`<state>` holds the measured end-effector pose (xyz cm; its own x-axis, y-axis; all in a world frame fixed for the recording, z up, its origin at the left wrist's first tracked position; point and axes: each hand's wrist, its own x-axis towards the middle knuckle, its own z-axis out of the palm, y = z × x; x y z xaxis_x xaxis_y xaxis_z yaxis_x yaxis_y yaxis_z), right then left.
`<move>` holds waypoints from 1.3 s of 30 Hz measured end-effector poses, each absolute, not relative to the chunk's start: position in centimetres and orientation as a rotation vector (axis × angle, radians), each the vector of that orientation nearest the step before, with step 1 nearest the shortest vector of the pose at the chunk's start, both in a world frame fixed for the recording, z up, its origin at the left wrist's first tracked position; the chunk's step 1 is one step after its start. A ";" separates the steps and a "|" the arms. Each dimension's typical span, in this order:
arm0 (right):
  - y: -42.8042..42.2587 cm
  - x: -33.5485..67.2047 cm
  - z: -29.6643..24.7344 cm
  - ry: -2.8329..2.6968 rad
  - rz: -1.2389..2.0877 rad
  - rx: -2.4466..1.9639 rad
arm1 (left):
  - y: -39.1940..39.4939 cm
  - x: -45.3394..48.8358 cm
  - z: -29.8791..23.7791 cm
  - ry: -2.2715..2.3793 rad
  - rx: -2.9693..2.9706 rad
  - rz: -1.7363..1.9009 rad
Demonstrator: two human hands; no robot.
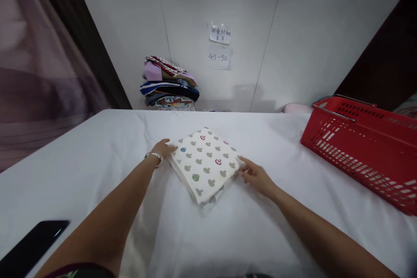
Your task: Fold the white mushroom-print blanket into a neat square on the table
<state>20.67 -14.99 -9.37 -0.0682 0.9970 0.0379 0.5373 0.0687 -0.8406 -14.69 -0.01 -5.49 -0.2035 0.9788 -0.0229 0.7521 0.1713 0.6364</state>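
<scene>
A folded white cloth (205, 163) printed with small grey, red, blue and green shapes lies in the middle of the white-covered table (97, 152). My left hand (163, 149), with a bracelet on the wrist, rests at the cloth's left corner, fingers curled onto its edge. My right hand (256, 176) touches the cloth's right corner, fingers bent and pinching at the edge.
A red plastic basket (365, 147) stands at the right. A stack of folded clothes (169, 84) sits at the back against the white wall, under two paper notes (220, 45). A black phone (31, 247) lies at the near left edge.
</scene>
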 end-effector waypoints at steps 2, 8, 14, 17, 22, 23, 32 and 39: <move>-14.0 21.9 -9.3 -1.691 0.593 -1.588 | -0.5 -14.7 -5.5 2.074 1.690 0.662; -11.7 23.3 -9.7 -1.926 0.584 -1.508 | -8.9 -10.2 -5.2 1.802 2.286 0.833; -11.0 22.9 -10.5 -1.955 0.514 -1.520 | -18.2 -6.2 -6.3 1.312 2.622 0.689; -10.6 23.1 -10.5 -2.069 0.426 -1.558 | -19.2 -6.0 -7.1 1.338 2.683 0.682; -10.3 22.8 -9.8 -2.219 0.346 -1.682 | -18.6 -6.1 -7.3 1.363 2.731 0.601; -10.2 22.7 -9.8 -2.234 0.340 -1.686 | -18.5 -6.0 -7.1 1.366 2.742 0.567; -9.6 23.4 -10.6 -2.280 0.303 -1.629 | -19.3 -5.1 -7.6 1.396 2.823 0.401; -9.7 23.8 -10.0 -2.273 0.375 -1.641 | -19.9 -5.4 -7.5 1.369 2.731 0.556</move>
